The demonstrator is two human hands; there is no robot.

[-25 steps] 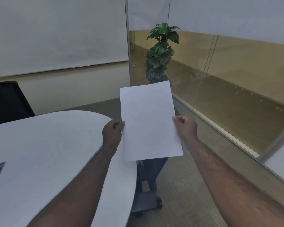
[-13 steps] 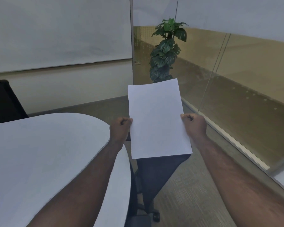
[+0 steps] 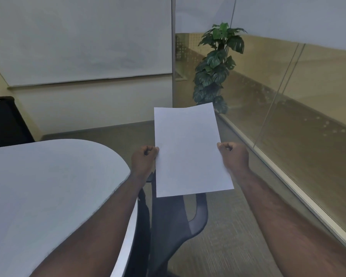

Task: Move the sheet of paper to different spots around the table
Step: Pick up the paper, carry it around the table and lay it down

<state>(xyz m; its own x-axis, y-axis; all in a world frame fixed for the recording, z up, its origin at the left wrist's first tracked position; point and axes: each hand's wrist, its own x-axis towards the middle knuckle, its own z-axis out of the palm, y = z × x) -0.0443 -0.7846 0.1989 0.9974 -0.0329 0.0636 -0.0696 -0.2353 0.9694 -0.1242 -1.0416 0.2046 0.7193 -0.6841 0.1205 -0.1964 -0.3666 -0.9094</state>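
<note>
A blank white sheet of paper (image 3: 189,150) is held up in the air in portrait orientation, just past the right end of the white rounded table (image 3: 48,186). My left hand (image 3: 144,159) pinches the sheet's left edge and my right hand (image 3: 234,155) pinches its right edge, both fists closed on the paper. The sheet hangs over a dark office chair, not over the tabletop.
A dark office chair (image 3: 174,220) stands tucked against the table's right end, below the paper. Another black chair (image 3: 4,120) is at the far left. A potted plant (image 3: 216,66) stands in the corner by the glass partition (image 3: 298,108). Carpeted floor lies to the right.
The view has shifted so the table and paper sit further right in frame, and more of the chair below shows. Both hands keep the same grip on the sheet.
</note>
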